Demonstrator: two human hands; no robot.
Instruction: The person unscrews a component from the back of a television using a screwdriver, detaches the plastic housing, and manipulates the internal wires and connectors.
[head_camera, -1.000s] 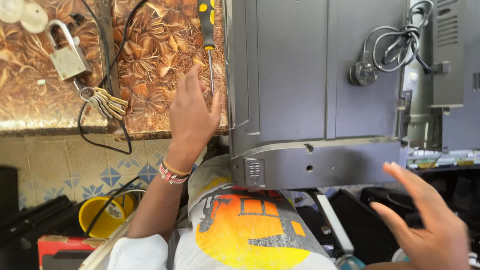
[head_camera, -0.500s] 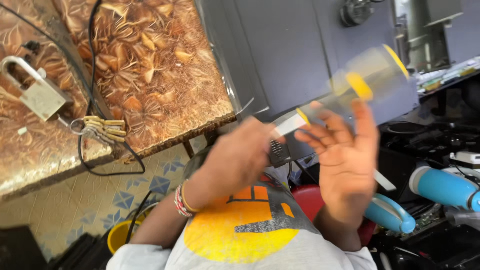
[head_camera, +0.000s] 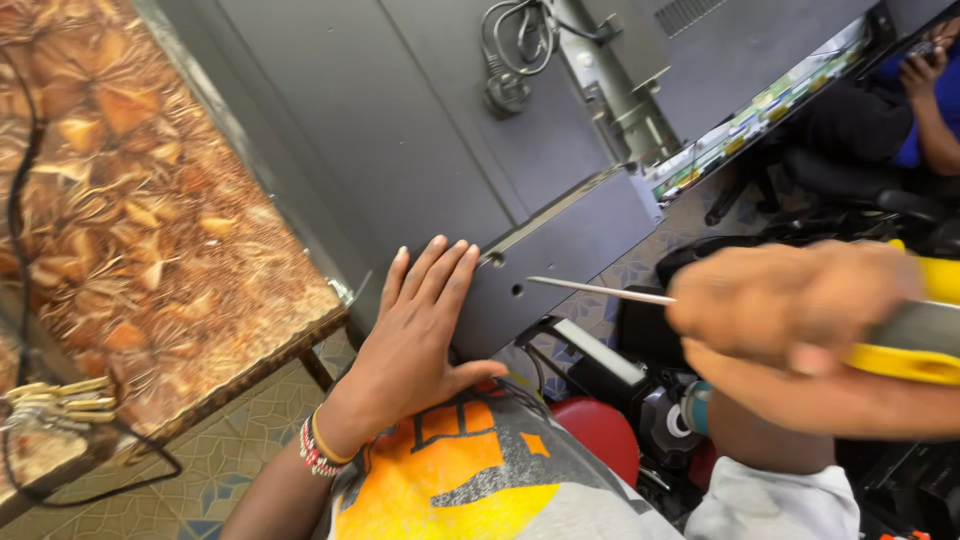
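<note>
While gripped, screwdriver (head_camera: 720, 305) tip leftward, horizontal.

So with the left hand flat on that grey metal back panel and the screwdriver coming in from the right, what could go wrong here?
1. The thin steel shaft of the yellow-handled screwdriver points towards the left hand, whose fingers lie beside the small screw holes; a slip could jab them.
2. The right hand is blurred, so the tip may miss and scratch the large grey metal back panel.
3. That panel overhangs the leaf-patterned table and might shift.
</note>
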